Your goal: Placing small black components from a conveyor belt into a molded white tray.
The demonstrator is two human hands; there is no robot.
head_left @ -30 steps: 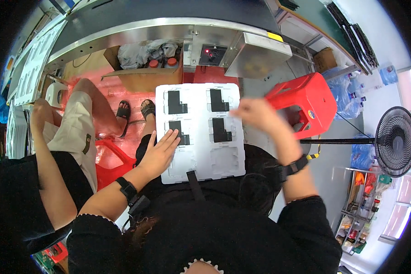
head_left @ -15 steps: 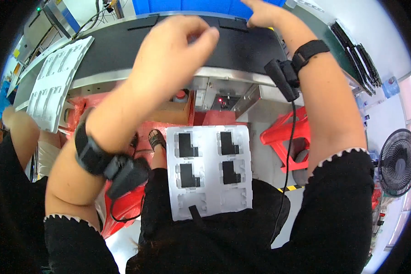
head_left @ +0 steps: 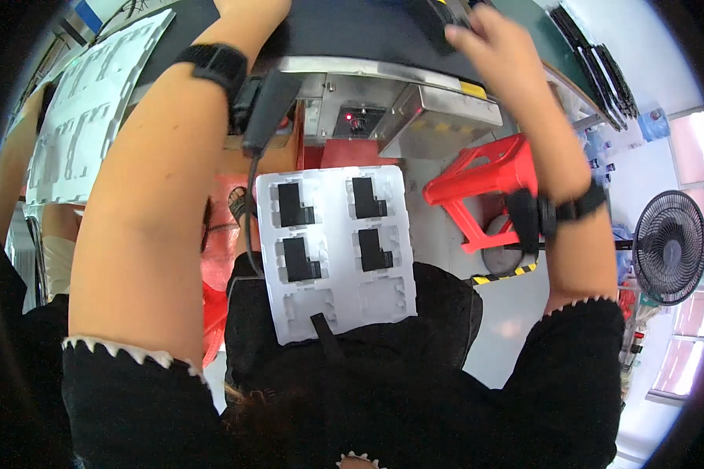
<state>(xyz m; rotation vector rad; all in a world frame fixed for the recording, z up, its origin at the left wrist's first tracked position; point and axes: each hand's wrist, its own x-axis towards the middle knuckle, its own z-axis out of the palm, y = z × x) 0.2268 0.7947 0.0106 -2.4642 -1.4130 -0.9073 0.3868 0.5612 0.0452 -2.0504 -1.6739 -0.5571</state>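
Observation:
My left hand [head_left: 256,9] reaches over the far dark work surface [head_left: 344,35]; its fingers are cut off by the top edge. To the right, my right hand [head_left: 502,51], blurred by motion, has thumb and fingers around a black flat piece [head_left: 450,17] above that surface. The piece is too smeared to make out its exact kind. On my lap lies a white moulded tray [head_left: 340,234]. Several black L-shaped flat pieces [head_left: 295,205] sit in its pockets, and the two pockets nearest me are bare. A black strap [head_left: 325,332] overlaps its near edge.
Another white tray [head_left: 82,117] leans at the left, by another person's arm [head_left: 25,160]. A red stool [head_left: 477,184] and a metal box [head_left: 446,117] stand ahead to the right. A black fan [head_left: 670,248] is at far right. A cable [head_left: 252,211] hangs from my left wrist device.
My left hand has moved farther forward, out to the top edge. My right hand has come back toward me and right with the black piece. The view has shifted; the lap tray's contents look unchanged.

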